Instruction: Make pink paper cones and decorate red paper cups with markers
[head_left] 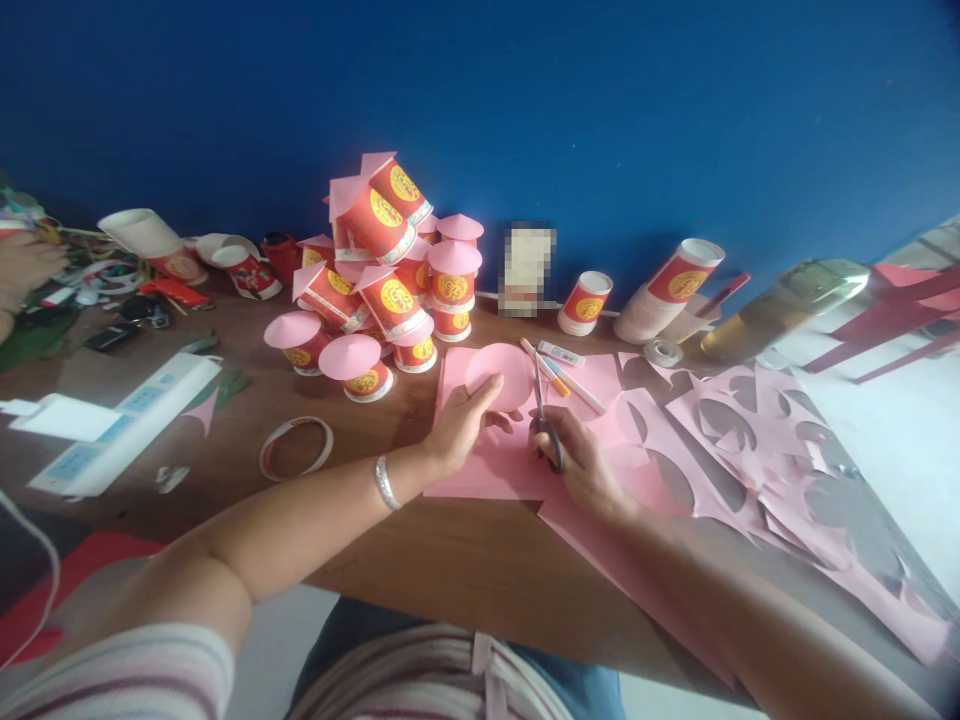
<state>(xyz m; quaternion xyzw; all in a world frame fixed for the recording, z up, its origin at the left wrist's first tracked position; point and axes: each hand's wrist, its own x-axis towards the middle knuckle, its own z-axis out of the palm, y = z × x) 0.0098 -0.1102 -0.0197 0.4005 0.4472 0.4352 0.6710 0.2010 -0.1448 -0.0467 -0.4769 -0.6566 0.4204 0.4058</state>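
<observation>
My left hand (461,425) pinches a round pink paper disc (501,374) by its near edge, over a stack of pink paper sheets (480,460) on the wooden table (420,560). A silver bangle sits on that wrist. My right hand (581,460) grips a pair of scissors (544,420) by the dark handles; the blades point away from me and touch the disc's right edge.
A pile of red paper cups with pink cone lids (379,280) stands behind the disc. Pens (562,375) lie beside it. Cut-out pink sheets (787,460) spread to the right. A tape ring (296,447) and power strip (120,420) lie left. Another person's hand (26,265) is at far left.
</observation>
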